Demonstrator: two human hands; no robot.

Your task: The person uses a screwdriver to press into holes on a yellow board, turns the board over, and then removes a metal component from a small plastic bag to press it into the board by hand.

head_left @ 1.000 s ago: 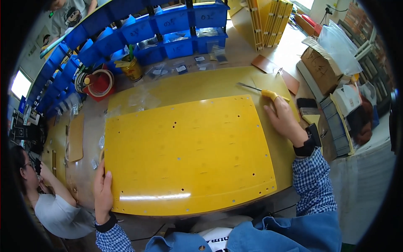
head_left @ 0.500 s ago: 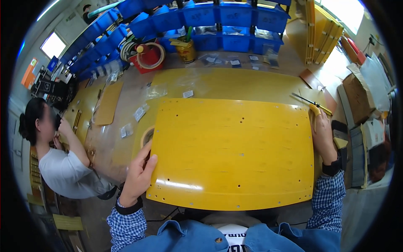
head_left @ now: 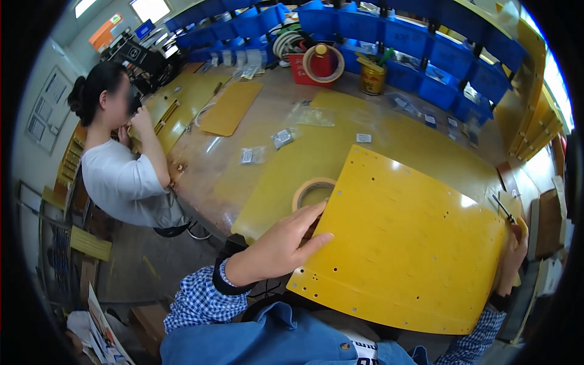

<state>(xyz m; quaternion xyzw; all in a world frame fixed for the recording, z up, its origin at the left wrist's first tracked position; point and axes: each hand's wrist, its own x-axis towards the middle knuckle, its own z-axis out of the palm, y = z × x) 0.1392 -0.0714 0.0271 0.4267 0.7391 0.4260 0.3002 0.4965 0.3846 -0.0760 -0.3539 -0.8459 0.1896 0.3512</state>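
A large, flat yellow panel (head_left: 401,243) with small holes along its edges and a few in its middle is held between my hands at the table's near edge. My left hand (head_left: 280,246) grips the left edge, thumb on top and fingers underneath. At the opposite edge, my right hand (head_left: 514,252) holds the panel, its fingers partly hidden. A screwdriver (head_left: 504,208) shows just beyond the right fingers. Behind my left fingers lies a roll of tan tape (head_left: 297,198), partly covered by the panel and the hand.
A larger yellow sheet (head_left: 389,149) covers the worktable, with small plastic packets (head_left: 282,139) around it. Blue bins (head_left: 407,39) line the back. A red box (head_left: 302,68) and a can (head_left: 372,80) stand before them. At left, a co-worker (head_left: 128,164) works by the table.
My view has swung to the left and tilted, so the panel sits lower right and slanted in the picture. Both hands keep their hold on its side edges.
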